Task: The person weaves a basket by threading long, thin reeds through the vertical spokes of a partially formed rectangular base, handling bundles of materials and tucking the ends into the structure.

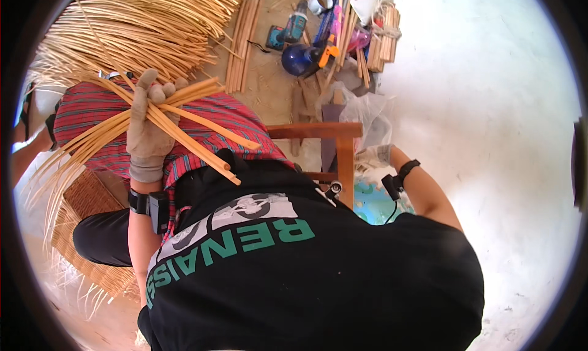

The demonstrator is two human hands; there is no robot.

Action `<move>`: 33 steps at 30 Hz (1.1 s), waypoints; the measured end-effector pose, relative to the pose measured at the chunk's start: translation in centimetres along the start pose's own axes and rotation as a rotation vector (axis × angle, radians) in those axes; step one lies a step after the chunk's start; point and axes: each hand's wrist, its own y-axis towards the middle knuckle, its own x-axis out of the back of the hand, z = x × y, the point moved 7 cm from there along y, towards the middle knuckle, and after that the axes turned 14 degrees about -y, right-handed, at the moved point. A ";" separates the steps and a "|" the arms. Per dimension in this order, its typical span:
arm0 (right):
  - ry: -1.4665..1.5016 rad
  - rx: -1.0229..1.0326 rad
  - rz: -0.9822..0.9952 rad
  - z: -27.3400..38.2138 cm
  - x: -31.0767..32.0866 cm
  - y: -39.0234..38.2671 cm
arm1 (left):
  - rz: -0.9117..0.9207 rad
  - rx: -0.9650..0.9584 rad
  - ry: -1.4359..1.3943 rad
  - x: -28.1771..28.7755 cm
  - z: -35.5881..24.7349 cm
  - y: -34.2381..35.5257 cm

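My left hand [152,127], in a pale work glove, is closed around several light tan rattan canes [199,154] above my lap. Some canes cross over each other at the fingers, and their thinner ends fan out and droop to the left. Under that hand, a red checked cloth [242,121] covers my lap. My right hand [375,157], also gloved, is down at my right side beyond the wooden chair arm [318,130]. A clear plastic bag [378,115] is near it. The right fingers are blurred and cannot be made out.
A large heap of rattan canes [138,33] lies at the far left. Flat wooden strips [242,48], a cordless drill [295,26], a blue spray bottle [297,59] and a tied bundle of wood sticks [386,36] are on the floor ahead. Woven wickerwork [92,253] is at lower left.
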 end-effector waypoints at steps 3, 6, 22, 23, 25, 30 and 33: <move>0.391 -0.375 -0.264 -5.7 4.6 -0.3 | 0.011 0.000 -0.008 -0.8 0.3 0.4; 0.459 -0.601 -0.766 -12.0 11.9 -2.4 | -0.014 0.003 -0.021 -0.4 0.0 0.0; -0.416 -0.746 -0.806 -10.5 10.8 5.4 | -0.078 -0.045 0.013 -0.2 -0.2 0.9; -0.445 -0.747 -0.813 -13.8 10.2 3.7 | -0.035 -0.047 -0.022 -0.4 0.8 1.5; -0.548 -0.707 -0.656 -6.9 10.2 4.3 | -0.080 -0.070 0.050 0.1 -0.5 -0.2; 0.157 -0.620 -0.470 -12.4 7.9 -7.8 | -0.069 -0.051 -0.007 -0.1 0.2 0.0; -0.100 -0.737 -0.477 -9.0 10.4 -17.8 | -0.049 -0.077 -0.026 0.6 -0.7 -0.8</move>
